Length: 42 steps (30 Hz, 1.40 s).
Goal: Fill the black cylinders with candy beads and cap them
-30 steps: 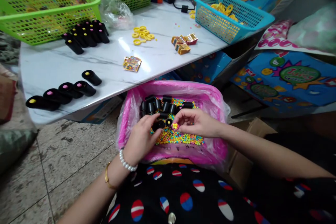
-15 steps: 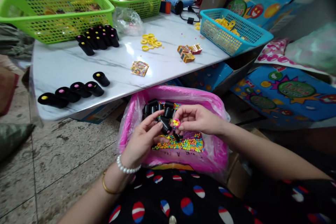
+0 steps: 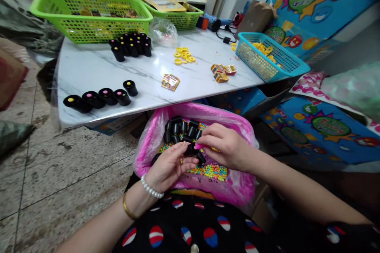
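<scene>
My left hand (image 3: 168, 168) is closed around a small black plastic tube (image 3: 190, 150), over a pink basket (image 3: 208, 109) lined with clear plastic. Between the fingertips of my right hand (image 3: 231, 146) is a tiny pink cup (image 3: 198, 146), tipped against the mouth of that tube. Whether candies are still inside the cup is hidden. Several other black tubes (image 3: 176, 128) lie at the back left of the basket. Loose colourful candy balls (image 3: 212, 171) cover part of its bottom. Another black tube (image 3: 201, 159) lies just under my hands.
On the marble-patterned table (image 3: 148, 106) stand black tubes (image 3: 106, 95) with pink or yellow balls on top and a larger cluster (image 3: 133, 49). Yellow rings (image 3: 184, 56), wrapped packets (image 3: 170, 82), a green basket (image 3: 92, 27) and a blue basket (image 3: 267, 61) are there too.
My right hand has turned over, tipping the pink cup, which showed yellow and pink balls before, onto the black tube. My left fingers have drawn in around the tube. The view has shifted left.
</scene>
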Each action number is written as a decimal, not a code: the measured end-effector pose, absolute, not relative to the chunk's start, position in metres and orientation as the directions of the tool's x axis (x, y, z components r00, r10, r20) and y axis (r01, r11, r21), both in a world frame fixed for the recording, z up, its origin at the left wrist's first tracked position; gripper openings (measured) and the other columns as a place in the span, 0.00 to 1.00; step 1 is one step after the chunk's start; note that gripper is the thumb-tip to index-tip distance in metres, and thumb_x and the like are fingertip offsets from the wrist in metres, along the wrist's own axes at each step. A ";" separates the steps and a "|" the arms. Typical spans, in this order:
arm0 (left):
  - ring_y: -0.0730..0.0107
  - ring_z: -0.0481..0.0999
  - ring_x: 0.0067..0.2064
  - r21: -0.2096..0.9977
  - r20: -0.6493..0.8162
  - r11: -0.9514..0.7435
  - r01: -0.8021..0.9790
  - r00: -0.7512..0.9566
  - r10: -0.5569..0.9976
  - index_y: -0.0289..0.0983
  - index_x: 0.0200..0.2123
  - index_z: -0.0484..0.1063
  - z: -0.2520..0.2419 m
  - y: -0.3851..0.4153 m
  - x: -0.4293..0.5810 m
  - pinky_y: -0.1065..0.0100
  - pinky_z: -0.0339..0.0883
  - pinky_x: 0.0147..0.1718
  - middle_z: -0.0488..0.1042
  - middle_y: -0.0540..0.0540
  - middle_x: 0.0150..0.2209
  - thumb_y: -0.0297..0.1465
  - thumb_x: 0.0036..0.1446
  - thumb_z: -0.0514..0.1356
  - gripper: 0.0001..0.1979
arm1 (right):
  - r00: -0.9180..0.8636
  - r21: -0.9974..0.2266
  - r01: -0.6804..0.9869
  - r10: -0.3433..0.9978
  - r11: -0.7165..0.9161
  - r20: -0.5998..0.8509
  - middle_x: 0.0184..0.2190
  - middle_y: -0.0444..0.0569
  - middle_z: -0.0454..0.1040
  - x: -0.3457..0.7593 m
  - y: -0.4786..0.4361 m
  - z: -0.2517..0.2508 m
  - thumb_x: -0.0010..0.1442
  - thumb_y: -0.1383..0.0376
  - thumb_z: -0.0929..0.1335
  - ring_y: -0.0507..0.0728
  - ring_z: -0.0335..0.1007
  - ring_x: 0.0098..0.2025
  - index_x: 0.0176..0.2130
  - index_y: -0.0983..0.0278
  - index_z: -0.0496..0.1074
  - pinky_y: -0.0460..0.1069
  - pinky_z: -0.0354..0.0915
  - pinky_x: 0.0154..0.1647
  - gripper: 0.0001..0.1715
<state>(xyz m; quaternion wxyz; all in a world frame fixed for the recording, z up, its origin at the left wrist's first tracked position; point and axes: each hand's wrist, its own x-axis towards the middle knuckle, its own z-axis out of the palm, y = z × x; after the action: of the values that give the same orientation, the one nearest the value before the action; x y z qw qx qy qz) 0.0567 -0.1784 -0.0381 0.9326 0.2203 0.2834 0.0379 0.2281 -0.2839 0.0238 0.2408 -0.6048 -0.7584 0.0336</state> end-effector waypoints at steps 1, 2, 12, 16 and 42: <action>0.71 0.81 0.30 0.430 -0.510 0.902 0.042 0.836 0.204 0.35 0.40 0.70 -0.038 -0.179 0.057 0.75 0.77 0.29 0.76 0.48 0.31 0.30 0.62 0.60 0.05 | -0.195 -0.270 0.919 0.924 0.289 0.328 0.36 0.53 0.74 0.227 -0.283 0.027 0.62 0.71 0.64 0.56 0.66 0.37 0.40 0.67 0.75 0.51 0.66 0.36 0.09; 0.72 0.81 0.30 0.428 -0.505 0.903 0.029 0.837 0.212 0.35 0.39 0.70 -0.038 -0.179 0.058 0.74 0.77 0.29 0.76 0.49 0.31 0.30 0.62 0.61 0.05 | -0.227 -0.215 0.927 0.916 0.308 0.331 0.36 0.53 0.74 0.226 -0.282 0.029 0.62 0.71 0.64 0.56 0.65 0.37 0.39 0.66 0.75 0.51 0.65 0.36 0.09; 0.71 0.80 0.28 0.396 -0.441 0.917 -0.046 0.866 0.234 0.33 0.39 0.71 -0.039 -0.174 0.059 0.77 0.73 0.23 0.76 0.46 0.30 0.29 0.60 0.62 0.06 | -0.325 -0.101 0.920 0.883 0.378 0.339 0.37 0.54 0.73 0.223 -0.277 0.051 0.60 0.72 0.66 0.59 0.67 0.41 0.43 0.66 0.74 0.54 0.67 0.41 0.11; 0.72 0.79 0.27 0.397 -0.425 0.916 -0.054 0.874 0.236 0.33 0.40 0.71 -0.039 -0.172 0.061 0.77 0.73 0.23 0.76 0.46 0.31 0.30 0.60 0.63 0.08 | -0.269 -0.230 0.903 0.896 0.362 0.353 0.37 0.53 0.71 0.223 -0.275 0.059 0.57 0.74 0.67 0.58 0.68 0.41 0.42 0.65 0.73 0.53 0.67 0.41 0.12; 0.46 0.66 0.56 0.300 0.854 -0.847 0.439 0.272 0.443 0.38 0.55 0.65 0.005 -0.033 -0.050 0.44 0.58 0.58 0.67 0.36 0.52 0.41 0.42 0.73 0.38 | -0.078 -0.557 0.788 0.940 0.262 0.333 0.36 0.48 0.68 0.218 -0.112 0.039 0.46 0.78 0.64 0.55 0.65 0.39 0.42 0.64 0.70 0.51 0.63 0.43 0.23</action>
<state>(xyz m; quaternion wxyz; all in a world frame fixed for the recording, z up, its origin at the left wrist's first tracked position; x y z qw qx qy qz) -0.0496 -0.0330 0.0051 0.0022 0.7975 0.2765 0.5362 0.2182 -0.1123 0.0394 0.3253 -0.5961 -0.7248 0.1164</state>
